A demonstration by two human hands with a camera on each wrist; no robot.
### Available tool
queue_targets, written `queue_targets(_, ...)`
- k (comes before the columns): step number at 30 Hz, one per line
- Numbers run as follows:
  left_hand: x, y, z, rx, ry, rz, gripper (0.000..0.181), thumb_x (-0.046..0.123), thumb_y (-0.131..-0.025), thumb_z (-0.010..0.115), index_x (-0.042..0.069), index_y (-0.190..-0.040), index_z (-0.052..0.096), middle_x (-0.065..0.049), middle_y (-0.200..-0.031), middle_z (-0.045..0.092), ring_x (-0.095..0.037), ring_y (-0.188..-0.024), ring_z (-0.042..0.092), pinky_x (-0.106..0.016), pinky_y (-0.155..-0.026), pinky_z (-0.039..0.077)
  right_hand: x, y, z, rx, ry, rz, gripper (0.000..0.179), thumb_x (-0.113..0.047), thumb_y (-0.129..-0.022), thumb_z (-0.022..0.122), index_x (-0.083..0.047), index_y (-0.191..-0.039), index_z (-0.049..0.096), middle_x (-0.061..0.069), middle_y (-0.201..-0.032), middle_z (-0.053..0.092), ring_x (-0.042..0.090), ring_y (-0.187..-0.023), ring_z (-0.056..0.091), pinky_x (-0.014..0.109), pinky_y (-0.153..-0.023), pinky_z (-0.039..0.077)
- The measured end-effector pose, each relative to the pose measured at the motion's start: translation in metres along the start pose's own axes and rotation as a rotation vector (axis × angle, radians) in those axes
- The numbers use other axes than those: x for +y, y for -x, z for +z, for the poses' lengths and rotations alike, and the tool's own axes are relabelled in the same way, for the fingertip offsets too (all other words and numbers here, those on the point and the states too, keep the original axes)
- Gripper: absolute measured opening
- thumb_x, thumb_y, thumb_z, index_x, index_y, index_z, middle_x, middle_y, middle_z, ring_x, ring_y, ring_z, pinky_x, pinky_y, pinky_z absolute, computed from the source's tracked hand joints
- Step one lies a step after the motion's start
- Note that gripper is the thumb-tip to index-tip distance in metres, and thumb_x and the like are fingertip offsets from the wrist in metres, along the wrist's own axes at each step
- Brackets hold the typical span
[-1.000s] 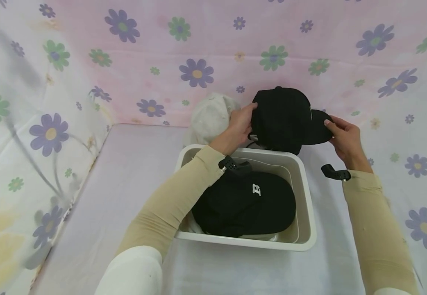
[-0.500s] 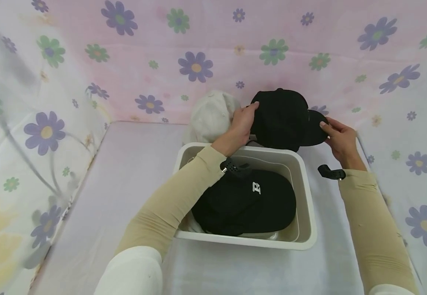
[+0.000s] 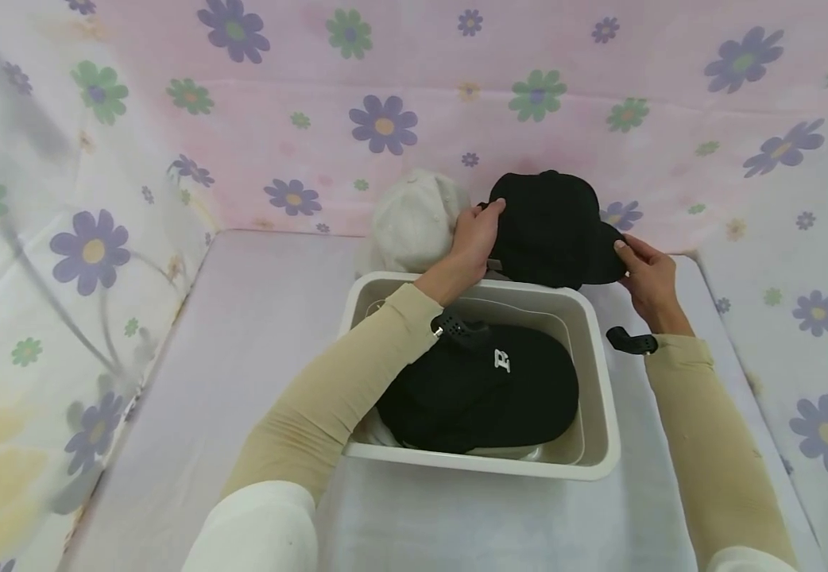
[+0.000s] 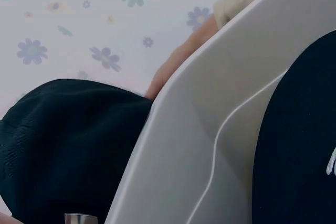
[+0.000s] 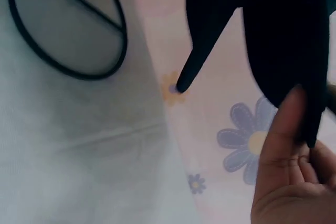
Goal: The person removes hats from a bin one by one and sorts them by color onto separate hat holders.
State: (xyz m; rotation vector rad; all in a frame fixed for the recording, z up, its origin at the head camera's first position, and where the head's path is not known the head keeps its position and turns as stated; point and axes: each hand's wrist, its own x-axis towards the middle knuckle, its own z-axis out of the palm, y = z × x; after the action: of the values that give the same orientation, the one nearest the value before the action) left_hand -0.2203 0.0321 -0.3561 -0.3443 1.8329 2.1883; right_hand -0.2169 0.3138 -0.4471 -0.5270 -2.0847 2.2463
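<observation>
Behind the bin, a black cap (image 3: 546, 226) is held between both hands, its brim pointing right. My left hand (image 3: 474, 238) grips the cap's back edge, near a metal buckle (image 4: 81, 219) that shows in the left wrist view. My right hand (image 3: 650, 278) pinches the brim's tip between thumb and fingers; in the right wrist view the thumb (image 5: 286, 124) lies against the dark brim. Just left of the left hand sits a white cap (image 3: 414, 222). Inside the cream bin (image 3: 603, 397) lies another black cap (image 3: 478, 389) with a white letter on it.
A black wire ring base (image 5: 92, 77) stands on the pale cloth (image 5: 105, 171) in the right wrist view. Another dark, narrow shape (image 5: 202, 61) hangs beside the held brim. Flowered cloth walls (image 3: 414, 71) close off the back and sides.
My right hand has moved left and slightly down, with the cap's brim still pinched. The held cap's brim now reaches less far right. The left hand has hardly moved.
</observation>
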Motion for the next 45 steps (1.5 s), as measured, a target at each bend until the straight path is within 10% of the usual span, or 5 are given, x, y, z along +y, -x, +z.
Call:
queue_targets(7,-0.002,0.002,0.003,-0.040,-0.031,0.017,0.062,0.033,-0.108,0.049,0.005,-0.160,0.028,-0.008,-0.167,0.028,-0.022,-0.153,0.026,-0.040,-0.125,0.024,-0.003,0.008,-0.014,-0.152,0.226,-0.038,0.083,-0.032,-0.096,0.071,-0.013,-0.163,0.025,0.012,-0.167,0.027,0.018,-0.135,0.046,0.013,-0.089,0.052)
queue_targets(22,-0.006,0.004,0.004,-0.060,-0.071,0.028,0.059,0.032,-0.108,0.047,0.006,-0.158,0.029,-0.009,-0.165,0.031,-0.024,-0.151,0.031,-0.040,-0.123,0.029,0.003,0.009,-0.013,-0.055,0.154,-0.129,0.085,-0.018,-0.092,0.076,-0.007,-0.161,0.028,0.008,-0.143,0.045,0.011,-0.114,0.055,0.009,-0.077,0.054)
queue_targets(37,0.002,0.011,0.006,-0.046,-0.085,-0.013,0.063,0.027,-0.104,0.048,0.007,-0.160,0.027,-0.003,-0.167,0.027,-0.021,-0.153,0.026,-0.038,-0.124,0.025,-0.008,0.018,-0.008,-0.107,0.292,-0.062,0.086,-0.027,-0.096,0.071,0.000,-0.161,0.020,0.024,-0.155,0.032,0.007,-0.111,0.054,0.007,-0.079,0.051)
queue_targets(45,0.007,0.012,0.006,-0.047,-0.097,0.014,0.064,0.026,-0.104,0.048,0.004,-0.159,0.024,-0.006,-0.165,0.028,-0.023,-0.149,0.030,-0.038,-0.123,0.027,-0.005,0.012,-0.004,-0.040,0.382,-0.099,0.079,-0.028,-0.098,0.068,-0.006,-0.162,0.025,0.021,-0.159,0.034,0.014,-0.125,0.051,0.019,-0.105,0.046)
